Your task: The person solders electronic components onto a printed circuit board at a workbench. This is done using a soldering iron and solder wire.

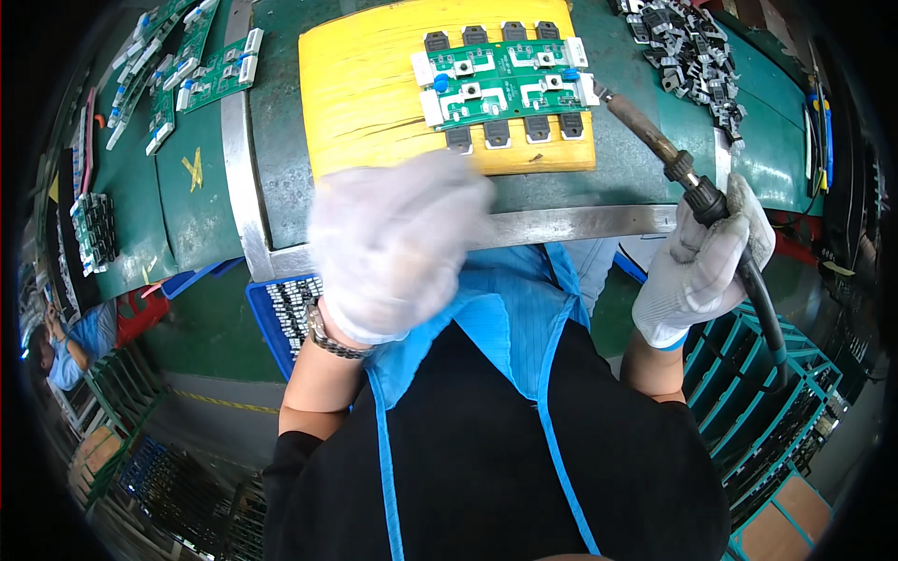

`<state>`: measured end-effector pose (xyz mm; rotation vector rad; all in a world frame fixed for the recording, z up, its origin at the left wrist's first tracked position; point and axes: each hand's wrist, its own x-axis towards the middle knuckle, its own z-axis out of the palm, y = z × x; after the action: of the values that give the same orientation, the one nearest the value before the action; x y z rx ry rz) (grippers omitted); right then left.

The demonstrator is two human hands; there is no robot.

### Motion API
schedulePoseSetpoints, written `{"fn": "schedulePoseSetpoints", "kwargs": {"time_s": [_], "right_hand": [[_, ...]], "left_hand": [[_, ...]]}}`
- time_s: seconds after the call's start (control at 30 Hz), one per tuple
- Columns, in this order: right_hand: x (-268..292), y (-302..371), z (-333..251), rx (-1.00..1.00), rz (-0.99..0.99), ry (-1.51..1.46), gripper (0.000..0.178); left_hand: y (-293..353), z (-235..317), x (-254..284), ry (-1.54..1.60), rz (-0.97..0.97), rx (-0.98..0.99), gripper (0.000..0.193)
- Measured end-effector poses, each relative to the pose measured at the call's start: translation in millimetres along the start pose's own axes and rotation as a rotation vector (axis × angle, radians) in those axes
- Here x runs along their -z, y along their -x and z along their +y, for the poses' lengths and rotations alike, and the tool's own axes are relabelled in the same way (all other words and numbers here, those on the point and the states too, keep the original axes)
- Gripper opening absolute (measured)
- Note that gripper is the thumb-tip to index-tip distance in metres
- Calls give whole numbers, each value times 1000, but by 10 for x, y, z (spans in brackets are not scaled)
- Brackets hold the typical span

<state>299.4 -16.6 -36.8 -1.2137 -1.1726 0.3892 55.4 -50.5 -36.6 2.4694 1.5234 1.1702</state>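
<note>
My right hand [702,271], in a white glove, is closed around the dark handle of a soldering iron [645,128]. The iron points up and left, its tip close to the right end of a green circuit board [505,86]. That board lies flat on a yellow block [351,103] and carries white connectors, blue parts and black square parts. Flat black components [498,134] stick out along its far and near edges. Just short of the block's near edge, my gloved left hand [398,243] is smeared by motion; its fingers cannot be made out.
Loose black components [687,61] are heaped at the far right of the green bench. More circuit boards [220,77] lie at the far left, beyond a metal strip [245,168]. A blue tray [271,323] of small parts sits below the bench edge. Another person [70,351] is at the left.
</note>
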Motion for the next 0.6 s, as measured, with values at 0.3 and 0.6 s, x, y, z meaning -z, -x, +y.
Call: {"fn": "schedulePoseSetpoints", "kwargs": {"time_s": [0.3, 0.6], "right_hand": [[-22, 84, -40, 38, -317, 64, 21], [-37, 96, -42, -66, -339, 17, 19]], "left_hand": [[-35, 80, 36, -265, 178, 209, 21], [-6, 68, 7, -259, 160, 213, 28]]}}
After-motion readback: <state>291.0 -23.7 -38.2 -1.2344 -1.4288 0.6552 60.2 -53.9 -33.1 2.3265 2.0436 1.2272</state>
